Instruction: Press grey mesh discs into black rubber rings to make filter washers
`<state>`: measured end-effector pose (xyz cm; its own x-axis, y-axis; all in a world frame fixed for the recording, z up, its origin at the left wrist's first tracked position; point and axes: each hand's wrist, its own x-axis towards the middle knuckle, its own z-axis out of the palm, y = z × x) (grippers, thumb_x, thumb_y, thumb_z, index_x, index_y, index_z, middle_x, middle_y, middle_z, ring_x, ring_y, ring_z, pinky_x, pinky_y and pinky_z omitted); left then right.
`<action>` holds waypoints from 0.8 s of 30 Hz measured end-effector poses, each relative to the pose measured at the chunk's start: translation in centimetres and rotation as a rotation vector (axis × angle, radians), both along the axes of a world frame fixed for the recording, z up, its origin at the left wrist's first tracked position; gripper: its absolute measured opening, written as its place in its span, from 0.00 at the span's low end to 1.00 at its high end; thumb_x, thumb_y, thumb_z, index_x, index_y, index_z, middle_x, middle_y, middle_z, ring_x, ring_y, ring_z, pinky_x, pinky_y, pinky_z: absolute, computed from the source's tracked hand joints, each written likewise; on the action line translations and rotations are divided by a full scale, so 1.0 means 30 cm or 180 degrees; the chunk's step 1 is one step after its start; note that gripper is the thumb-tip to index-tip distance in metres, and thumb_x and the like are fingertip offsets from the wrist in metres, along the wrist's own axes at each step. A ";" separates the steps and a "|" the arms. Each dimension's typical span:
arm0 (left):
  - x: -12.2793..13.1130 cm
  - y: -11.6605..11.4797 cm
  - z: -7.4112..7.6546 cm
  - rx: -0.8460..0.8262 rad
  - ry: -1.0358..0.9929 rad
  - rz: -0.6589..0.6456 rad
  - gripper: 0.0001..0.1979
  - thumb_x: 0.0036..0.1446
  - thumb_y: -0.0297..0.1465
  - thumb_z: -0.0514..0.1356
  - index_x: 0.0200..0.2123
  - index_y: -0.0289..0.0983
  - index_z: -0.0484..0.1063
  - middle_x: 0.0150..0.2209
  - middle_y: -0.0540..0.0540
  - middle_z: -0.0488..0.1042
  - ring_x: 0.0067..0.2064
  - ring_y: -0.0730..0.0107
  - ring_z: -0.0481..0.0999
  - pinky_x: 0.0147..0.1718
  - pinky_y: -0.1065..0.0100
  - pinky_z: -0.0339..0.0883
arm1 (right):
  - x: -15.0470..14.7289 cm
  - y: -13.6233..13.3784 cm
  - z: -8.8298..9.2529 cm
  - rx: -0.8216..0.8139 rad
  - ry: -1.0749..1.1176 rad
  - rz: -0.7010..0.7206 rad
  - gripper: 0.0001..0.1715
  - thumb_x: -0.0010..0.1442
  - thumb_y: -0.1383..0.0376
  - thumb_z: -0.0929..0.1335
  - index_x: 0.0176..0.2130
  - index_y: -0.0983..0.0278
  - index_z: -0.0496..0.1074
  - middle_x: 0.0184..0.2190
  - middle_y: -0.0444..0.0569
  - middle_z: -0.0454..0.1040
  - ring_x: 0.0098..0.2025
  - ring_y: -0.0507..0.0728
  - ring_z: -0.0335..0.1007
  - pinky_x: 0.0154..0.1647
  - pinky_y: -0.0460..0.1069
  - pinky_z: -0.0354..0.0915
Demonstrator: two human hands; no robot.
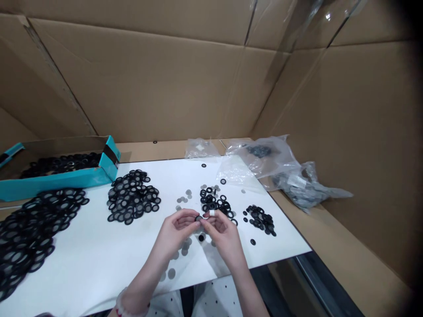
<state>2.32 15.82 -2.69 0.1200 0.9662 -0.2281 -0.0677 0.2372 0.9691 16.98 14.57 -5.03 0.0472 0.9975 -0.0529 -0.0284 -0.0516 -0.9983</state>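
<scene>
My left hand [176, 231] and my right hand [223, 233] meet above the middle of a white sheet [95, 251]. Between their fingertips they pinch a small black rubber ring [198, 218]. A white wrap [212, 213] covers one finger of my right hand. Just beyond the hands lies a heap of black rings [213, 202], with loose grey mesh discs [185, 193] to its left. More grey discs [178, 252] lie under and beside my left wrist. A smaller black ring heap [259, 219] sits to the right.
Large heaps of black rings with grey centres [132, 197] [29, 237] cover the sheet's left side. A teal box [66, 176] holds more at far left. Clear plastic bags [261, 154] lie at the back right, against cardboard walls [148, 79].
</scene>
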 end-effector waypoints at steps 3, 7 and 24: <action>-0.020 0.011 -0.024 -0.0221 -0.0131 0.0099 0.14 0.42 0.33 0.69 0.34 0.36 0.76 0.32 0.45 0.77 0.37 0.66 0.75 0.37 0.70 0.66 | 0.016 0.007 -0.018 0.0037 -0.0204 0.0063 0.14 0.56 0.56 0.69 0.30 0.65 0.70 0.27 0.48 0.72 0.32 0.56 0.69 0.33 0.48 0.65; -0.035 0.022 -0.027 -0.0324 -0.0305 0.0139 0.16 0.35 0.31 0.71 0.31 0.35 0.74 0.26 0.49 0.75 0.32 0.70 0.74 0.34 0.71 0.65 | 0.018 0.015 -0.007 0.0624 -0.0991 0.0145 0.15 0.63 0.58 0.63 0.29 0.64 0.69 0.32 0.49 0.69 0.34 0.55 0.65 0.35 0.48 0.61; -0.041 -0.024 0.057 -0.0653 -0.0391 -0.0458 0.17 0.35 0.32 0.71 0.30 0.34 0.71 0.20 0.55 0.68 0.22 0.78 0.64 0.25 0.74 0.57 | -0.008 -0.020 0.046 0.1007 -0.0841 0.0843 0.17 0.68 0.61 0.57 0.27 0.62 0.53 0.28 0.43 0.56 0.32 0.52 0.55 0.34 0.47 0.55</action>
